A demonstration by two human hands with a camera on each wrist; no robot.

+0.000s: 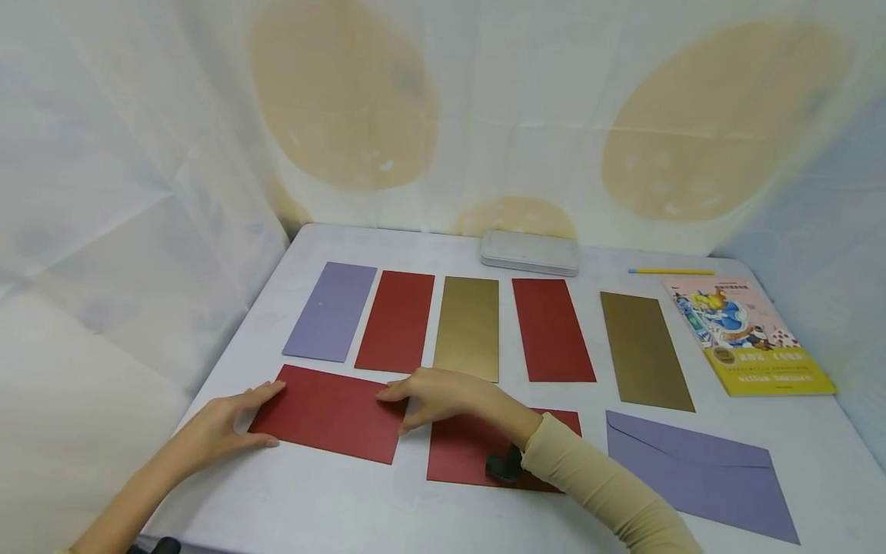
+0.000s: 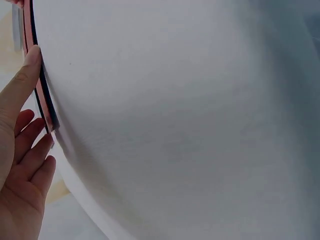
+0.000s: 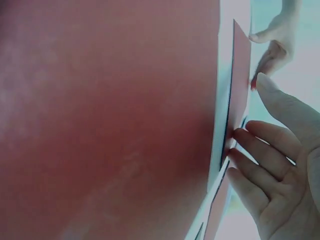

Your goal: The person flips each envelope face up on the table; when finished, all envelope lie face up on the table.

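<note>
A plain red envelope (image 1: 328, 415) lies flat, slightly slanted, at the front left of the table. My left hand (image 1: 218, 427) is at its left end, with the fingers near the far corner and the thumb near the front one. At the right end is my right hand (image 1: 432, 396), thumb and fingers spread at the edge. The left wrist view shows the left thumb (image 2: 31, 62) straight along the envelope's edge. In the right wrist view, the right fingers (image 3: 265, 145) are loosely extended beside it. Partly hidden under my right forearm lies a second red envelope (image 1: 453, 454).
Behind stand out a row with a purple envelope (image 1: 331, 312), red envelopes (image 1: 396, 319) (image 1: 554, 331) and gold envelopes (image 1: 471, 323) (image 1: 647, 350). A flap-side-up purple envelope (image 1: 699, 469) lies front right. Farther back are a grey case (image 1: 529, 252), a pencil (image 1: 671, 271) and a book (image 1: 751, 338).
</note>
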